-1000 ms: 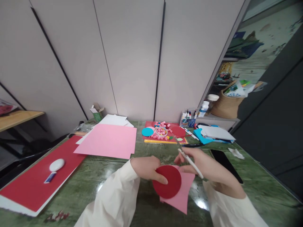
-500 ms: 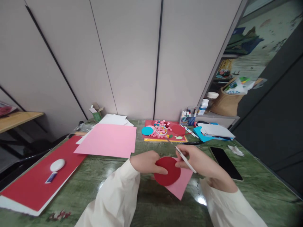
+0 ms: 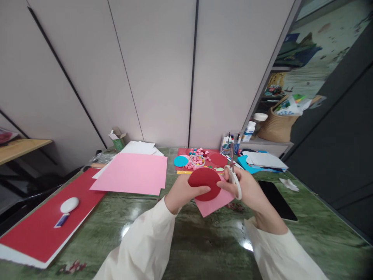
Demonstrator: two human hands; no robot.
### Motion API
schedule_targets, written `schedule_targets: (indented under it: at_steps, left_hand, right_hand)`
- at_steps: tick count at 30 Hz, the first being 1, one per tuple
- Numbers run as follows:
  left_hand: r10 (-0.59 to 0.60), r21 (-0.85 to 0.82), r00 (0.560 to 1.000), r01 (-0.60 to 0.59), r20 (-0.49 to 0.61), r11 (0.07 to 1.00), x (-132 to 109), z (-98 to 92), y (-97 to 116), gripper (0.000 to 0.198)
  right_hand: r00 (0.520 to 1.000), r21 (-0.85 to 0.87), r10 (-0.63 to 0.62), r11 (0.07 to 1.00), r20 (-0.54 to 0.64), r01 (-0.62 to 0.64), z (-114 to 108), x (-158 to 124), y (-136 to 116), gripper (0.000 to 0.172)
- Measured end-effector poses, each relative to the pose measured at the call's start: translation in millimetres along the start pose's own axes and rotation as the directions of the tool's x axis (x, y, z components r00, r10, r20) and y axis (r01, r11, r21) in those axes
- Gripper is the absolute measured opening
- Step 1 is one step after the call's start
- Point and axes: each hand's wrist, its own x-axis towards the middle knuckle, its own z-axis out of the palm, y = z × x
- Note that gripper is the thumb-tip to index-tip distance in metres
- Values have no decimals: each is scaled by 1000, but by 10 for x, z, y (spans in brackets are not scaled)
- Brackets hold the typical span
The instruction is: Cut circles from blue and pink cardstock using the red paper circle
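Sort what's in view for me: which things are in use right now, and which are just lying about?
In use: red disc and small pink sheet behind it, held by left hand; scissors in right hand.
Lying about: large pink sheet, red board, phone, teal disc, pompom bowl.

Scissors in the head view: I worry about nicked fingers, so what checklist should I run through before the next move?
1. Left hand grips red circle and pink paper together: ok.
2. Right hand holds scissors by the white handles: ok.
3. Blades point up, away from the left fingers: ok.
4. Blades open or shut: cannot tell.
5. Black phone lies clear of the paper: ok.
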Motion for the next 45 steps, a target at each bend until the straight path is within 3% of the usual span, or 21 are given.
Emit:
schedule_targets:
  at_steps: [8, 11, 16, 21, 23, 27, 32, 36, 45]
  left_hand:
    - [20, 17, 999, -20, 28, 1000, -33, -29, 18, 36]
    - [30, -11, 999, -30, 18, 999, -41, -37, 37, 36]
    - [40, -44, 988, -47, -148, 998, -28, -73, 30, 31]
    - [18, -149, 924, -80, -381, 986, -4, -181, -6, 30]
    - [14, -195, 893, -113, -449, 974, -6, -206, -9, 29]
    - [23, -287, 837, -213, -547, 934, -20, -198, 18, 30]
    - [68, -264, 749, -316, -660, 911, -19, -166, 55, 33]
    - [37, -286, 710, -331, -703, 899, -21, -134, 60, 37]
    - [19, -335, 628, -439, -778, 833, -19, -49, 83, 28]
  right_hand:
    - [999, 67, 0, 998, 38, -3, 16, -27, -32, 33]
    - [1000, 124, -13, 992, 1, 13, 51, -16, -12, 33]
    - [979, 209, -59, 973, -197, 101, 76, 3, -4, 26]
    - [929, 134, -163, 967, -331, 217, -3, -59, -59, 20]
    - [943, 122, -189, 966, -274, 229, -25, -119, -99, 20]
    - [973, 80, -227, 970, -35, 229, 19, -247, -183, 31]
    - [968, -60, -114, 990, 223, 131, 193, -316, -283, 40]
    - [959, -193, -16, 979, 282, 72, 300, -296, -298, 41]
    - [952, -203, 3, 977, 305, 62, 356, -237, -170, 44]
